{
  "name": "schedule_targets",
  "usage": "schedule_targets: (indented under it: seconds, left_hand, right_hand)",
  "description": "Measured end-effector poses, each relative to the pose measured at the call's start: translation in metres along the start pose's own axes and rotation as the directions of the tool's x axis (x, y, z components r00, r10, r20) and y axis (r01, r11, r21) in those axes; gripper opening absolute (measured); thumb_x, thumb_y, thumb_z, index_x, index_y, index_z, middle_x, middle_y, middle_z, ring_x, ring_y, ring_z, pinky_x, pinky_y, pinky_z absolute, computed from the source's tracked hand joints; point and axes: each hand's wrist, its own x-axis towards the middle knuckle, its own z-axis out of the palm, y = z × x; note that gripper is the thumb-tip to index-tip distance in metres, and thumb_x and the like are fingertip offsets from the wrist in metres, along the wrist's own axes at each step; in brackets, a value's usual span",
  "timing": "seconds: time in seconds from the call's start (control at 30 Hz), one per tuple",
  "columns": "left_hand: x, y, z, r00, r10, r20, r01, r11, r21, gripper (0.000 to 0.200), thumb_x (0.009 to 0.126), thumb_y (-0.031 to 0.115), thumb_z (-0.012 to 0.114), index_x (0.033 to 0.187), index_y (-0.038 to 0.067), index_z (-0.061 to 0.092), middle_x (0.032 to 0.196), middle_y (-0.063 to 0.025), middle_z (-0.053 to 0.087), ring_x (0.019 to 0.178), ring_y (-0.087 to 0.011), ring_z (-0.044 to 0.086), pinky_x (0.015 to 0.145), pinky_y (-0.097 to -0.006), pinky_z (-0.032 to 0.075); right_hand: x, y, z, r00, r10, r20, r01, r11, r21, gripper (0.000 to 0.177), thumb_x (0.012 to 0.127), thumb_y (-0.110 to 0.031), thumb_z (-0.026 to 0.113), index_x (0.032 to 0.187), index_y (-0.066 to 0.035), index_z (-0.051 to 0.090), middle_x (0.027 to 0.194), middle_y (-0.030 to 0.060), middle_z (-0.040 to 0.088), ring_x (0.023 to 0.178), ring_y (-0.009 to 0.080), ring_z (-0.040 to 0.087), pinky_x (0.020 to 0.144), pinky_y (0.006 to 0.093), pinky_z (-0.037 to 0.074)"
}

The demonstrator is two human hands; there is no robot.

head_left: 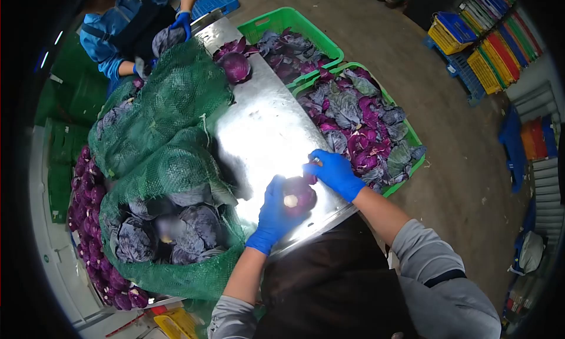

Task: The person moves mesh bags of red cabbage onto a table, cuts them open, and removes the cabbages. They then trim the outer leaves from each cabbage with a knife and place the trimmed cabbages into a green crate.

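A trimmed red cabbage (299, 196) with its pale cut stem facing up is at the near end of the shiny metal table (259, 124). My left hand (275, 212), in a blue glove, is wrapped round its left side. Beside its upper right, my right hand (334, 173), also blue-gloved, is closed on a small purple leaf piece (309, 176). Something small and light shows at those fingers, too small to name. To the left, an opened green mesh sack (176, 277) holds several untrimmed cabbages (197, 233).
Green crates (412, 130) of stripped leaves (359, 124) line the table's right side. Another cabbage (235, 67) lies at the far end. A second mesh sack (168, 97) lies near a co-worker (126, 30) handling a cabbage. Trimmed cabbages (91, 221) are piled far left.
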Motion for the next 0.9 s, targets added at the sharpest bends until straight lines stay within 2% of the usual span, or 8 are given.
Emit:
schedule_targets:
  seconds: [0.07,0.17,0.23,0.37,0.43,0.67,0.8,0.9]
  left_hand:
    - [0.005,-0.005,-0.009,0.995,0.074,0.072,-0.076,0.997,0.032,0.100,0.056,0.038,0.084,0.135,0.004,0.033,0.134,-0.0244,0.035,0.119,-0.0387,0.045,0.094,-0.0437,0.044]
    - [0.015,0.005,-0.019,0.994,0.091,0.062,-0.094,0.995,0.040,0.102,0.053,0.025,0.083,0.139,0.006,0.031,0.141,-0.0197,0.028,0.129,-0.0369,0.032,0.108,-0.0412,0.031]
    - [-0.001,-0.008,-0.007,0.973,0.030,-0.230,-0.021,0.999,0.042,0.090,0.061,0.015,0.077,0.138,0.001,0.031,0.139,-0.0193,0.032,0.129,-0.0360,0.032,0.110,-0.0400,0.028]
    - [-0.019,0.009,0.015,0.958,-0.148,-0.246,0.122,0.986,-0.115,0.096,0.065,0.032,0.080,0.135,-0.006,0.025,0.134,-0.0247,0.033,0.122,-0.0398,0.037,0.104,-0.0456,0.030]
    - [-0.004,0.018,0.017,0.947,-0.188,-0.262,0.189,0.982,-0.020,0.098,0.064,0.033,0.080,0.134,-0.006,0.025,0.131,-0.0242,0.035,0.120,-0.0380,0.039,0.102,-0.0445,0.034]
    - [0.014,0.005,0.012,0.921,-0.305,-0.241,0.287,0.952,-0.107,0.095,0.063,0.034,0.082,0.131,-0.006,0.030,0.123,-0.0213,0.039,0.112,-0.0347,0.045,0.095,-0.0404,0.041]
    - [0.016,0.006,0.005,0.953,-0.257,-0.161,0.230,0.958,-0.173,0.094,0.059,0.030,0.084,0.130,-0.005,0.033,0.122,-0.0207,0.040,0.112,-0.0348,0.045,0.095,-0.0403,0.041]
    - [0.007,0.011,0.011,0.958,-0.216,-0.191,0.206,0.976,-0.068,0.092,0.060,0.024,0.083,0.132,-0.003,0.033,0.125,-0.0203,0.039,0.115,-0.0339,0.044,0.098,-0.0401,0.039]
  right_hand:
    - [-0.001,0.016,0.020,0.999,0.026,-0.024,-0.018,0.961,0.277,0.041,0.083,-0.038,0.063,0.115,-0.011,0.061,0.092,0.0125,0.068,0.076,0.0254,0.067,0.075,0.0329,0.051]
    - [-0.013,-0.008,0.011,0.985,-0.081,0.152,0.059,0.988,0.143,0.040,0.088,-0.037,0.058,0.116,-0.008,0.061,0.111,0.0108,0.064,0.099,0.0214,0.063,0.086,0.0324,0.048]
    - [-0.017,0.009,0.025,0.990,-0.076,0.119,0.045,0.970,0.239,0.038,0.088,-0.036,0.059,0.112,-0.008,0.062,0.107,0.0108,0.065,0.095,0.0224,0.063,0.085,0.0333,0.048]
    - [-0.025,0.003,0.024,0.995,0.081,0.060,-0.095,0.957,0.274,0.042,0.082,-0.040,0.066,0.105,-0.004,0.062,0.091,0.0135,0.067,0.083,0.0252,0.066,0.072,0.0339,0.050]
    - [-0.028,-0.024,0.014,0.978,0.200,0.067,-0.207,0.969,0.138,0.046,0.085,-0.050,0.056,0.104,-0.008,0.064,0.099,0.0110,0.065,0.089,0.0248,0.063,0.078,0.0328,0.049]
    - [-0.036,-0.028,0.015,0.971,-0.236,-0.027,0.214,0.917,-0.337,0.059,0.090,-0.044,0.051,0.138,-0.013,0.037,0.078,0.0108,0.066,0.059,0.0268,0.063,0.052,0.0376,0.047]
    - [-0.025,-0.027,0.015,0.977,-0.202,0.065,0.210,0.893,-0.398,0.052,0.091,-0.040,0.050,0.136,-0.015,0.041,0.076,0.0115,0.065,0.061,0.0266,0.064,0.053,0.0369,0.049]
    - [0.003,-0.022,0.003,0.957,-0.189,0.218,0.261,0.890,-0.373,0.056,0.075,-0.036,0.064,0.127,-0.017,0.053,0.117,0.0073,0.061,0.081,0.0233,0.065,0.068,0.0312,0.052]
